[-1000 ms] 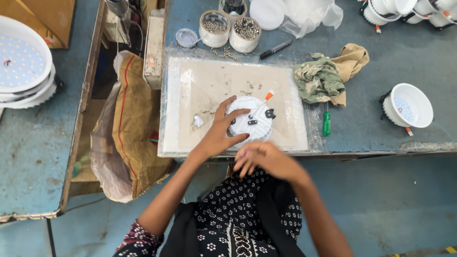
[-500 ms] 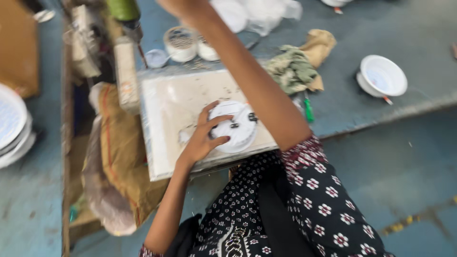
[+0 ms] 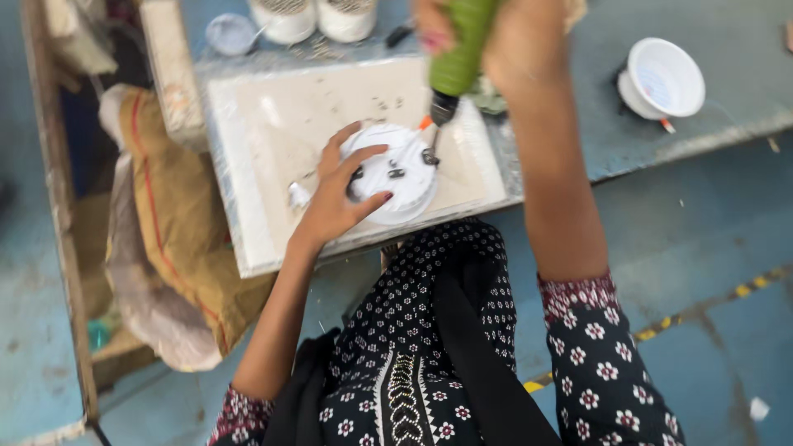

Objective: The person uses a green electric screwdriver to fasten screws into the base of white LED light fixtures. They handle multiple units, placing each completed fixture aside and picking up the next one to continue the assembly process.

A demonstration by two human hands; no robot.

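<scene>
Left hand (image 3: 334, 202) fingers (image 3: 368, 154) spread open, pressing flat on the round white lamp housing (image 3: 396, 177); thumb hooks the near rim, fingertips lie across the top. Not a grip, just a hold-down

Right hand (image 3: 504, 41) fingers closed around the green screwdriver (image 3: 458, 54), handle upright, slightly tilted. Dark bit points down and meets the housing at its far-right edge, just beyond the left fingertips, next to a small orange part (image 3: 424, 122). Contact with a screw: cannot tell, too blurred

Housing sits on the pale work board (image 3: 273, 124), toward its near-right corner, directly under the left fingers. Small dark clips visible on its top face between the two hands. A small shiny metal piece (image 3: 297, 196) lies on the board just left of the left palm

Board rests on the blue-grey bench (image 3: 727, 107). Beyond the fingers, at the far edge: two white round tubs (image 3: 318, 16) side by side, a small clear lid (image 3: 230, 33) left of them. Right of the right hand, well apart: another white lamp shell (image 3: 661, 78), open side up. Left of the board: brown sack (image 3: 178, 223) hanging off the bench side
</scene>
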